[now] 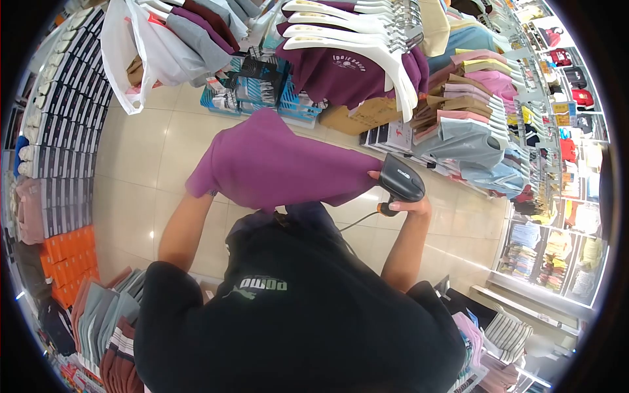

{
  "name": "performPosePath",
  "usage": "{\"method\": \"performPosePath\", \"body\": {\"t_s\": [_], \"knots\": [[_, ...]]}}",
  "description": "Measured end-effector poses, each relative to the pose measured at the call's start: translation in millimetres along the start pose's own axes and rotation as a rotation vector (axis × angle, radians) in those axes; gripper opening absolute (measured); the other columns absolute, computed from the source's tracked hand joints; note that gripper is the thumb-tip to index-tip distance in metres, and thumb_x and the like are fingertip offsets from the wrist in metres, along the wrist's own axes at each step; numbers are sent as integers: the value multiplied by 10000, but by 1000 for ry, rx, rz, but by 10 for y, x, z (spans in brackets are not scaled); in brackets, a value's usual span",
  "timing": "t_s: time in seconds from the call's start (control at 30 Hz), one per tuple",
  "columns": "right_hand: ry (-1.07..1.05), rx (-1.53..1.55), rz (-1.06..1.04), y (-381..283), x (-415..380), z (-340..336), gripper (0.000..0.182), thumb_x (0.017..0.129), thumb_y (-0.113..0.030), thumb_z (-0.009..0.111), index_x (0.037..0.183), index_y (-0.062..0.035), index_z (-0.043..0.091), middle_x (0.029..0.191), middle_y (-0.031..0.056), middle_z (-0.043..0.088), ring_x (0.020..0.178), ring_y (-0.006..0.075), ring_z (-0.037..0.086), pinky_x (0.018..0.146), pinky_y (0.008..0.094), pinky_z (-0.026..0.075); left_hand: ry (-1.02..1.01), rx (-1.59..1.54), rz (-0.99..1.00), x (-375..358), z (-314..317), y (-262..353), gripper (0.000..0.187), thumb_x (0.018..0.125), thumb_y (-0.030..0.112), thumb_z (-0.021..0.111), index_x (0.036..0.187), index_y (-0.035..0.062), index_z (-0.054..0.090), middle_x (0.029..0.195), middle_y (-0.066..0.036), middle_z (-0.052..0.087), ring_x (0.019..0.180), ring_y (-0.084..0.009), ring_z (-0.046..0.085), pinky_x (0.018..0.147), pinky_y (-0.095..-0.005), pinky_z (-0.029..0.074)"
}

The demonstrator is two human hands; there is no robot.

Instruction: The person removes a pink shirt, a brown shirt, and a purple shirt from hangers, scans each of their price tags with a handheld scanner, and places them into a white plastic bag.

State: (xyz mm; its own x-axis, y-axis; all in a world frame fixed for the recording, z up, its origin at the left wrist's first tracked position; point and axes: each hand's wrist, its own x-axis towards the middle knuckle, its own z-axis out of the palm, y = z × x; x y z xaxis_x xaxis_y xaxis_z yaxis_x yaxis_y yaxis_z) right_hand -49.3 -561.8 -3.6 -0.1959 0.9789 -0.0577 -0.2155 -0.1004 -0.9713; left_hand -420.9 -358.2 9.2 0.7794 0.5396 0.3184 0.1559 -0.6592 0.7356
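A purple garment [275, 160] is stretched out in front of my body. My left forearm [183, 229] runs up to its left end, where the cloth covers my left hand and hides the fingers. In my right hand [413, 207] is a black barcode scanner [401, 180], with orange showing near its handle. The scanner's head lies against the right end of the garment, and a fingertip shows there beside the cloth. A dark cable [359, 223] runs from the scanner down toward my waist.
Maroon shirts [334, 69] on white hangers hang ahead, above blue baskets [298, 108] and a cardboard box [367, 116]. A white plastic bag [124, 56] hangs at upper left. Stacked shoe boxes [69, 111] line the left; clothes racks [472, 137] stand at right.
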Motion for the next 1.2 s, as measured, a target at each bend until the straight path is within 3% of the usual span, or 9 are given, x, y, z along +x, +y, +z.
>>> {"method": "performPosePath", "body": {"t_s": [0.23,0.4,0.5,0.6,0.73,0.8,0.9,1.1,1.2], "knots": [[33,-48,-43,46,-93,-25,833,651,-38,769,1403,56,424,1352,289,535,1304,398,495,1124,454,332,-24,109,7,-70,86,-270,493,656,270,818,1076,72,651,988,-134,643,891,-314,635,776,-369,518],[25,500,-302,161,-63,141,905,645,-113,717,1455,59,354,1401,367,440,1326,471,442,1129,520,311,-102,374,71,-189,444,-598,449,700,263,785,1083,76,643,989,-135,641,888,-315,636,774,-377,518],[132,380,-230,190,49,198,847,688,-98,652,1458,60,336,1406,394,409,1364,463,391,1141,521,298,-148,596,205,-182,789,-704,422,726,258,765,1086,78,638,989,-136,640,887,-316,636,773,-382,518],[223,281,-114,200,24,221,829,689,-170,679,1437,41,392,1395,371,441,1323,451,449,1111,512,357,-206,427,198,-102,932,-695,396,753,254,745,1090,81,633,990,-136,639,885,-317,636,772,-387,518],[233,204,-95,229,-110,138,781,697,-167,676,1405,47,427,1324,341,525,1267,419,509,1092,491,390,-488,131,-126,-6,877,-514,486,755,241,759,1203,116,620,1122,-112,668,1019,-313,643,833,-381,524],[268,199,-68,245,-147,159,760,701,-170,676,1390,49,442,1291,329,555,1236,406,534,1083,485,404,-357,238,47,-6,998,-648,506,780,253,752,1243,119,597,1152,-107,656,1036,-297,637,862,-359,519],[276,347,-118,288,-201,214,713,713,-120,654,1373,60,451,1288,320,559,1215,405,548,1054,469,431,-267,-304,-206,-140,1376,-1125,550,813,266,743,1309,121,554,1204,-92,625,1078,-262,615,908,-328,499],[195,668,-329,767,-182,111,799,655,-163,750,1361,65,452,1246,305,578,1101,355,606,1008,443,482,-189,-208,-83,41,1544,-924,663,817,299,736,1406,139,477,1312,-58,558,1191,-222,541,988,-329,444],[13,586,-389,789,-41,125,909,697,-174,784,1442,80,330,1326,384,478,1228,428,537,1042,470,452,-155,-162,-84,80,1465,-781,652,825,316,714,1409,151,477,1335,-50,548,1214,-220,528,994,-339,440]]}}
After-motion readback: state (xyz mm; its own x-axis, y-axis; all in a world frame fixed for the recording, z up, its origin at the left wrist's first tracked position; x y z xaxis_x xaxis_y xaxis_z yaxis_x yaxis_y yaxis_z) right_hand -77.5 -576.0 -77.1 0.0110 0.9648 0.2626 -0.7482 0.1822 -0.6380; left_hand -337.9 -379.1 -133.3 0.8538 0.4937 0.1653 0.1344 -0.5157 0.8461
